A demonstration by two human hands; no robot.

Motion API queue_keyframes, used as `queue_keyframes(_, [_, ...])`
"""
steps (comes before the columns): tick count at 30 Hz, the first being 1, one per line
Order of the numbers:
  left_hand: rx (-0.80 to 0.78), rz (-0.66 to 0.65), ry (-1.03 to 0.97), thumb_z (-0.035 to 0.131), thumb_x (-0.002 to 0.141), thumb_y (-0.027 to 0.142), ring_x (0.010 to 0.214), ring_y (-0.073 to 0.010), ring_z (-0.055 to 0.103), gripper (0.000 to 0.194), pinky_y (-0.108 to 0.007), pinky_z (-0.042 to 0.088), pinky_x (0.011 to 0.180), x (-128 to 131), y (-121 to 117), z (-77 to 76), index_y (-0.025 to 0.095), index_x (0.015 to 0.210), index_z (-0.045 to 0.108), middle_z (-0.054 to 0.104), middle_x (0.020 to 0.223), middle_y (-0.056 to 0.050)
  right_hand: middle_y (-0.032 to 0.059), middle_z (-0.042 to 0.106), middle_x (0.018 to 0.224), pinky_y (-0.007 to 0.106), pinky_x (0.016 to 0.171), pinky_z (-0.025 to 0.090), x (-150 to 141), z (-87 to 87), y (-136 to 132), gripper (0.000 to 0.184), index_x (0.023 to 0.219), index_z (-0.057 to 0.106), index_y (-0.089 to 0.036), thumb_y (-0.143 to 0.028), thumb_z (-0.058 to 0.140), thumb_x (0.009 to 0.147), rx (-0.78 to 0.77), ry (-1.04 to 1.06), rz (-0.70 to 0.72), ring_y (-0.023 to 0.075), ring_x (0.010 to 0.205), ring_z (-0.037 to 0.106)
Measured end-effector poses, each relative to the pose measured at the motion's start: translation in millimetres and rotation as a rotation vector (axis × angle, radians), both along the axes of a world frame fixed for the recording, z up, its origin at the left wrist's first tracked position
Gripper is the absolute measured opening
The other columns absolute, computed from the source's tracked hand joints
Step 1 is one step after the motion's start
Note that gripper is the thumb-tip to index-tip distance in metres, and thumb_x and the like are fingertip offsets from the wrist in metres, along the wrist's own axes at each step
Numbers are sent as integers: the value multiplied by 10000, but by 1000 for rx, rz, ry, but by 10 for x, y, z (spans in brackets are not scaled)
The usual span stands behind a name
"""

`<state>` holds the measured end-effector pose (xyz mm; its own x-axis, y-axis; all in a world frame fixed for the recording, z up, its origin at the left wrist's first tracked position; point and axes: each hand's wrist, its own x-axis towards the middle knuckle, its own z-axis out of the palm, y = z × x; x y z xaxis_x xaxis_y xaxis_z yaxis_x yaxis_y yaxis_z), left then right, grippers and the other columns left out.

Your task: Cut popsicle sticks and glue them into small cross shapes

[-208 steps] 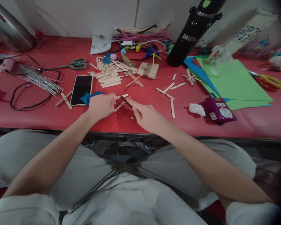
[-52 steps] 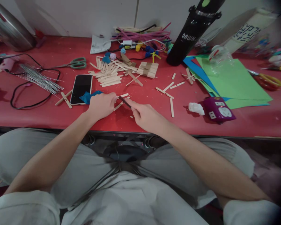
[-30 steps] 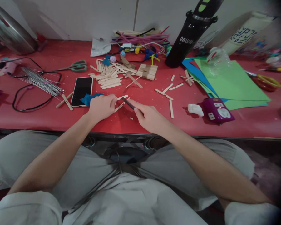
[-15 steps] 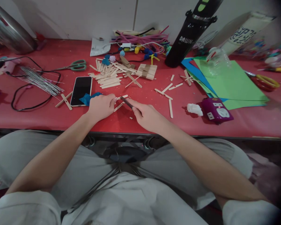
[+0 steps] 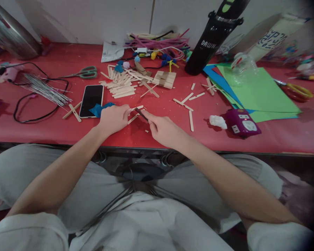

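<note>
My left hand (image 5: 113, 119) rests low over the red table, fingers closed on a wooden craft stick (image 5: 139, 106) whose end sticks out to the right. In my right hand (image 5: 166, 128) is a narrow dark bar that looks like a file (image 5: 141, 114); its tip lies against the craft stick close to my left fingertips. Just below, another craft stick (image 5: 133, 119) lies on the table, with pale crumbs around it. Blue crumpled material (image 5: 96, 110) sits beside my left hand, partly over a phone (image 5: 91, 100). My left fingers hide part of the held stick.
Behind my hands lies a heap of craft sticks (image 5: 122, 85), with a joined stick panel (image 5: 165, 80) beside it. Green-handled scissors (image 5: 87, 72) and wires (image 5: 45, 90) are left. A black bottle (image 5: 205, 43), coloured paper (image 5: 267, 94) and a purple socket block (image 5: 243, 123) are right.
The dark file has shifted back and forth in small strokes along the held stick. My left hand stays in place. The view has tilted slightly; the other things lie as before.
</note>
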<state>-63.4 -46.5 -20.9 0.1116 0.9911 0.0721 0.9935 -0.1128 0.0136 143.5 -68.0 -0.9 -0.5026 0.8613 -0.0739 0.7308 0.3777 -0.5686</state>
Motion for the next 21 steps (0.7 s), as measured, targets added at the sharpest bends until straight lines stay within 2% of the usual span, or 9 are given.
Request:
queue_keyframes(9, [-6,4,10,322,971,406,823,-296,703,395,-314,310,564,4,-13,23,233,979,676,751,874,-88,138,749,994,277,674,433,-28,85,-29,605,1520,415,-185,-134,406,918,19,-107,37,204,764,665])
queue_keyframes(14, [-7,10,12,320,971,408,818,-282,704,392,-307,305,559,5,-1,24,228,963,668,748,856,-78,123,741,1031,252,624,407,6,39,-45,581,1527,399,-197,-170,381,947,20,-3,1,152,641,600])
queue_keyframes(18, [-1,6,3,313,974,410,820,-278,705,398,-307,317,567,0,7,18,231,966,667,752,865,-79,108,741,953,249,602,397,20,18,-37,568,1530,395,-206,-193,367,963,19,4,-1,147,596,567])
queue_keyframes(21, [-4,4,0,313,975,410,825,-279,706,398,-307,331,574,0,4,16,228,960,667,751,865,-83,107,739,945,258,624,421,19,11,-24,564,1532,391,-227,-205,367,969,19,-4,-9,161,631,596])
